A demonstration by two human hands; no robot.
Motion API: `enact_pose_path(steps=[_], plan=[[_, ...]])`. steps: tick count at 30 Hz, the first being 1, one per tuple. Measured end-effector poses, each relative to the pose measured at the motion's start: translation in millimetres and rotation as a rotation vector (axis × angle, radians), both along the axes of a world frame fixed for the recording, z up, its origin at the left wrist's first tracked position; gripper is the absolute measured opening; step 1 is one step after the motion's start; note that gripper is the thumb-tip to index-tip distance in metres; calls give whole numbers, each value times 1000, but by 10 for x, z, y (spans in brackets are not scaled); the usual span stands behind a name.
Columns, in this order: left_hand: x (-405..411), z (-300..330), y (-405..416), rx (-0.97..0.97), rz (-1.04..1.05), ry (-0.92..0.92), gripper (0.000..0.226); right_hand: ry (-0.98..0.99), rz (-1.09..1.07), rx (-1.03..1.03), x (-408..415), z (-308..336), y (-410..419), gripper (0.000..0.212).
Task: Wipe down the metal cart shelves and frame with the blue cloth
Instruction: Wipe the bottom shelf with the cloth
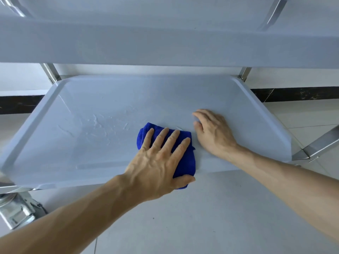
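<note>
The cart's lower shelf (pixel 91 99) is a pale grey tray with a raised rim, filling the middle of the head view. A folded blue cloth (pixel 185 160) lies near the shelf's front edge. My left hand (pixel 156 162) presses flat on the cloth with straight, spread fingers, the thumb at the cloth's near side. My right hand (pixel 214 132) rests on the bare shelf just right of the cloth, fingers loosely bent and holding nothing. Wet streaks (pixel 99 125) show on the shelf left of the cloth.
An upper shelf (pixel 165 43) overhangs the top of the view. Shiny metal frame posts stand at the back left (pixel 50 72), back right (pixel 244 73) and right (pixel 319 145). A caster wheel (pixel 16 211) sits at the lower left. Grey floor tiles (pixel 220 217) lie below.
</note>
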State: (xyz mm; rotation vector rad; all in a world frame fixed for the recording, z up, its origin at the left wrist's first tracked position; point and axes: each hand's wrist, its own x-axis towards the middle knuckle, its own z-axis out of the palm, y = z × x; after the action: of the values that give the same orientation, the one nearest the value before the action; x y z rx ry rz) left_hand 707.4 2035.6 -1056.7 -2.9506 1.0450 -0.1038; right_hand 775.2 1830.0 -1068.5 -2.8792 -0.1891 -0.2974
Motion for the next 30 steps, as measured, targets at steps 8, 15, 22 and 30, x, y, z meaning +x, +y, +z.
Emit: enact_pose_path(steps=[8,15,22,30], plan=[[-15,-88,925,-118,-172,-232,78,-36,-1,13,20,-25,2,37],[-46,-103,1008,-161,31,-180,87,-52,-25,-56,59,-68,102,36],[54,-95,-152,-119,7,-147,84,-11,7,9,131,0,10,38],[51,-83,1057,-163,-126,-176,82,-43,11,58,142,21,-25,36]])
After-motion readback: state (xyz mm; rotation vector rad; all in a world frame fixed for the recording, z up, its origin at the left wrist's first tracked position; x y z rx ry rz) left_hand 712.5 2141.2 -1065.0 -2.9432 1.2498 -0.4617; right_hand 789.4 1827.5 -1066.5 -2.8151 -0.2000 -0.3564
